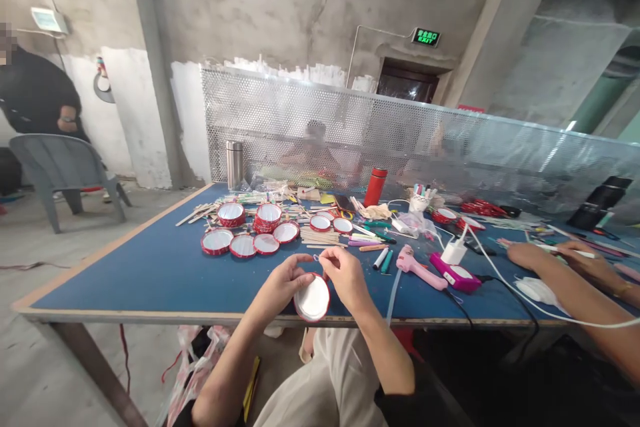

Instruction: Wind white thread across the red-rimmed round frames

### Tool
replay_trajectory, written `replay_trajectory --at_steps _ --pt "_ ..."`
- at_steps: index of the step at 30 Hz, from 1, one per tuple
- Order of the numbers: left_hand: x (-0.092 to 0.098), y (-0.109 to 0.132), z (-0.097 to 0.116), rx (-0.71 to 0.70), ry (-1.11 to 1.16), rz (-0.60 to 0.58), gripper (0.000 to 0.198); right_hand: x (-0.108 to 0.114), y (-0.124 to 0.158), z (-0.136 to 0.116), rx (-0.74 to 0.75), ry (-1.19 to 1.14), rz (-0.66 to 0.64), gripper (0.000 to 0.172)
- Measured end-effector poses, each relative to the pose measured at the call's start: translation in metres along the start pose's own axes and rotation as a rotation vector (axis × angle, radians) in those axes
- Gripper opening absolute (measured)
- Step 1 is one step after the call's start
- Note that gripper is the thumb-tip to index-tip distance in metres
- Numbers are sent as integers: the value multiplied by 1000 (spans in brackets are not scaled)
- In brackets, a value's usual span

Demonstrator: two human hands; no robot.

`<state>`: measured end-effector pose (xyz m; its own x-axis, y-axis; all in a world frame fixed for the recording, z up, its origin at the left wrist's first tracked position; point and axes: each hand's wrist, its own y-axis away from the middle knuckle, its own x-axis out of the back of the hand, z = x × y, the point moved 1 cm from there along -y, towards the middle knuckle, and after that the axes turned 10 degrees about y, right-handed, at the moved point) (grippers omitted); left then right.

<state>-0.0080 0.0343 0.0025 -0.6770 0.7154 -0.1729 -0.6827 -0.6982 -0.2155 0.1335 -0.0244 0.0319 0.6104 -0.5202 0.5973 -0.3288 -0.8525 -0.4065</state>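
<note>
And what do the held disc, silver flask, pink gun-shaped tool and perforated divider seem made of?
Held disc: matte white face, perhaps paper or cloth; I can't tell which.
Silver flask: probably stainless steel, by its metallic sheen.
Pink gun-shaped tool: likely moulded plastic, smooth and evenly coloured.
Perforated divider: apparently sheet metal, silvery with regular holes.

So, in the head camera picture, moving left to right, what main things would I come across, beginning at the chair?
Grey chair → steel flask → left hand → round white piece with a red rim → red bottle → pink glue gun → black flask.
</note>
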Motion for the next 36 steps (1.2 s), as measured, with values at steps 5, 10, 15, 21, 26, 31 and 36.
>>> replay_trajectory --at_steps 5,10,15,21,26,31,36 --pt "1 2 2 38 100 40 49 -19 6 4 -50 -251 15 15" --pt "1 2 -1 20 141 81 40 -31 8 11 -72 -414 21 22" --pt "1 3 -1 -21 143 174 29 -33 15 10 -63 -429 13 20" --pt "3 4 -3 -73 137 249 26 -28 21 10 -33 -376 28 15" --pt "4 4 -4 -14 130 216 26 -26 20 12 -23 -371 39 13" --pt "5 3 -5 32 188 233 30 -25 21 6 164 -364 -18 21" --pt "5 4 -4 58 251 233 30 -24 22 3 276 -299 92 14"
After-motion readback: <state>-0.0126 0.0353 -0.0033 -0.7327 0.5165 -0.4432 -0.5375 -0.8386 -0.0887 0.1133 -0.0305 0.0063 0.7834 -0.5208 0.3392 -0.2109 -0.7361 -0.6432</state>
